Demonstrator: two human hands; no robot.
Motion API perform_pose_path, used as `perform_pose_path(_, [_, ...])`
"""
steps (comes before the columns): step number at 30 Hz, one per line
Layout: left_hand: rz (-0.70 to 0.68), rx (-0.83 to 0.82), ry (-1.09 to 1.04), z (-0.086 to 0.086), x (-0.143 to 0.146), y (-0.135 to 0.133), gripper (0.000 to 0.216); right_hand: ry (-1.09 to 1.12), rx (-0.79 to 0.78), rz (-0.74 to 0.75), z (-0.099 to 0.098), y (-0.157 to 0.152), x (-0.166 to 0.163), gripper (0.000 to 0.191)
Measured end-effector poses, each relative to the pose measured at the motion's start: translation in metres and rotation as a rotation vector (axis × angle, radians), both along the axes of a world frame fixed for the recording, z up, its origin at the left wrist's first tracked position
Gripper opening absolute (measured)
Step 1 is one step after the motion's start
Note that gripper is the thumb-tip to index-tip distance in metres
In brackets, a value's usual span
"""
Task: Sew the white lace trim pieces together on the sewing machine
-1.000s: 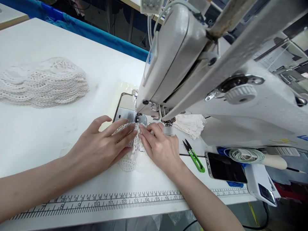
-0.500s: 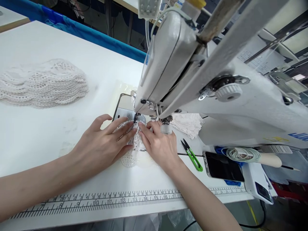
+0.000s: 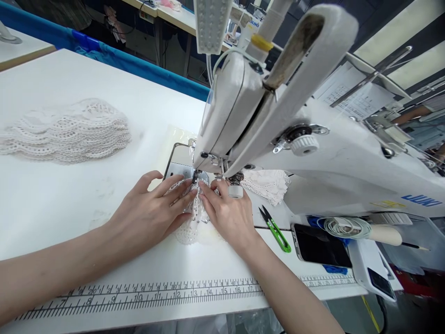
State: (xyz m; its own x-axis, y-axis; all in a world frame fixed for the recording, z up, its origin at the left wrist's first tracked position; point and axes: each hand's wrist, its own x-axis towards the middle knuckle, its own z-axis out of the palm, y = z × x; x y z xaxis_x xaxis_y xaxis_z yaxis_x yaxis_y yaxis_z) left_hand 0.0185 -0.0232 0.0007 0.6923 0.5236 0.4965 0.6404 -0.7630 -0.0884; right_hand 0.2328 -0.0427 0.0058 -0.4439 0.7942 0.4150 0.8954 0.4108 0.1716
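Head view: biggest change from half a second ago is the camera itself, which has tipped so the upper end of the white metal sewing machine (image 3: 225, 109) now shows, plus more of the room behind it. Down at the needle, hardly anything looks different. The off-white eyelet lace piece with a scalloped edge (image 3: 198, 211) sits between the two hands, its far end up at the small metal presser foot (image 3: 196, 175) and its loose end lying on the table toward the person. So my read is the work's mid-seam, with the piece being kept lined up rather than repositioned.

Grip-wise, the left hand (image 3: 153, 202) is palm down with the fingers spread apart, tips resting on the lace just beside the foot — more flat pressure than a pinch, I'd say. The right hand (image 3: 231, 215) is more curled, index finger and thumb at the lace's other side. Whether they're actually pinched together on it, can't tell; the undersides are hidden. Green-handled thread snips (image 3: 276, 229) lie near the right wrist, untouched.
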Motion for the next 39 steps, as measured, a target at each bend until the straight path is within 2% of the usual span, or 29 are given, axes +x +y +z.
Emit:
perform_pose_path(9, [0.007,0.006,0.016,-0.001,0.001,0.004,0.033,0.011,-0.018,-0.014,0.0,0.004,0.003,0.036])
perform_pose_path(13, [0.002,0.02,0.013,0.004,-0.003,0.002,0.032,0.071,-0.087,0.002,0.009,0.001,0.008,0.033])
perform_pose_path(15, [-0.023,0.002,-0.009,0.009,-0.009,0.001,0.027,0.17,-0.211,0.008,0.02,-0.003,0.011,0.027])
perform_pose_path(17, [-0.09,-0.086,-0.012,0.014,-0.016,0.001,0.025,0.283,-0.443,0.041,0.032,-0.007,0.013,0.018])
perform_pose_path(19, [-0.188,-0.197,0.015,0.016,-0.023,0.002,0.026,0.332,-0.677,0.11,0.043,-0.01,0.014,0.023])
perform_pose_path(22, [-0.275,-0.257,0.047,0.016,-0.026,0.003,0.016,0.336,-0.809,0.181,0.051,-0.011,0.015,0.009])
perform_pose_path(24, [-0.255,-0.308,0.029,0.018,-0.025,0.002,0.025,0.388,-0.813,0.171,0.051,-0.011,0.015,0.011])
perform_pose_path(26, [-0.191,-0.432,-0.029,0.022,-0.023,0.001,0.031,0.489,-0.825,0.123,0.05,-0.011,0.015,0.014])
perform_pose_path(28, [-0.121,-0.569,-0.087,0.027,-0.021,-0.001,0.03,0.613,-0.853,0.067,0.049,-0.012,0.015,0.015])
perform_pose_path(31, [-0.06,-0.636,-0.097,0.03,-0.019,0.001,0.028,0.707,-0.841,0.037,0.048,-0.012,0.013,0.015])
perform_pose_path(33, [-0.061,-0.622,-0.07,0.029,-0.016,0.007,0.022,0.67,-0.777,0.06,0.045,-0.012,0.011,0.006])
perform_pose_path(35, [-0.084,-0.618,-0.033,0.028,-0.013,0.016,0.021,0.599,-0.688,0.091,0.039,-0.012,0.008,0.017])
perform_pose_path(39, [-0.132,-0.68,0.041,0.035,-0.006,0.041,0.027,0.52,-0.374,0.063,0.026,-0.01,0.006,0.019])
